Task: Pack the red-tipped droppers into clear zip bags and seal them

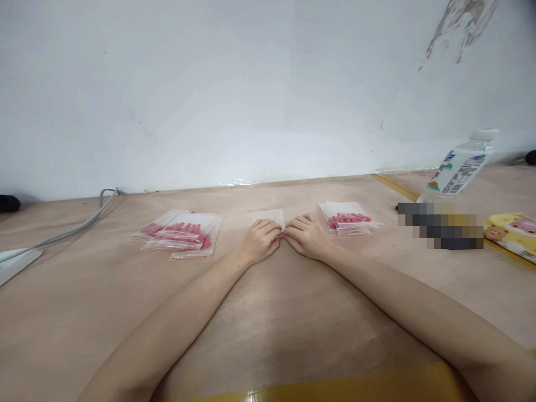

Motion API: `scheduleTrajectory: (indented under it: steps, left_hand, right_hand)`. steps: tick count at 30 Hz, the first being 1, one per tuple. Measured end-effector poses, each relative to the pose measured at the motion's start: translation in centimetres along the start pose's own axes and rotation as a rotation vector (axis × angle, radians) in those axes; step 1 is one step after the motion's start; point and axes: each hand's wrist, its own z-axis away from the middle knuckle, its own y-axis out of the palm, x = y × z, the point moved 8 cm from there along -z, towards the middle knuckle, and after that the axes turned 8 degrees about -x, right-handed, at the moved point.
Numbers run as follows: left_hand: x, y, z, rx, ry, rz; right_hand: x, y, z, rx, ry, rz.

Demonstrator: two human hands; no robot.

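My left hand point(263, 241) and my right hand point(307, 235) meet at the middle of the table with fingers bent and pressed together. Between them they pinch the near edge of a clear zip-lock bag point(271, 214), whose far part shows flat behind my left fingers. My fingers hide most of this bag and whatever is in it. Left of my left hand lies a loose pile of clear zip-lock bags point(214, 226) with small red pieces inside. A smaller stack of similar bags point(349, 219) with red pieces sits just right of my right hand.
A tilted plastic bottle point(460, 167) and a yellow printed packet point(513, 234) are at the right, near a blurred dark object point(439, 226). Grey cable point(79, 229) runs along the left side over a white flat object point(19, 265). A white wall point(251, 100) closes off the back.
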Motion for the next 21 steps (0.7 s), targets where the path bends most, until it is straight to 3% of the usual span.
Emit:
scheduleTrajectory:
  steps: [14, 21]
  left_hand:
    - [0.3, -0.2, 0.0, 0.028, -0.021, 0.023]
    - [1.6, -1.2, 1.3, 0.063, -0.083, 0.032]
  right_hand:
    - [-0.1, 0.1, 0.1, 0.009, 0.004, -0.011]
    - [-1.4, 0.4, 0.4, 0.053, 0.127, -0.030]
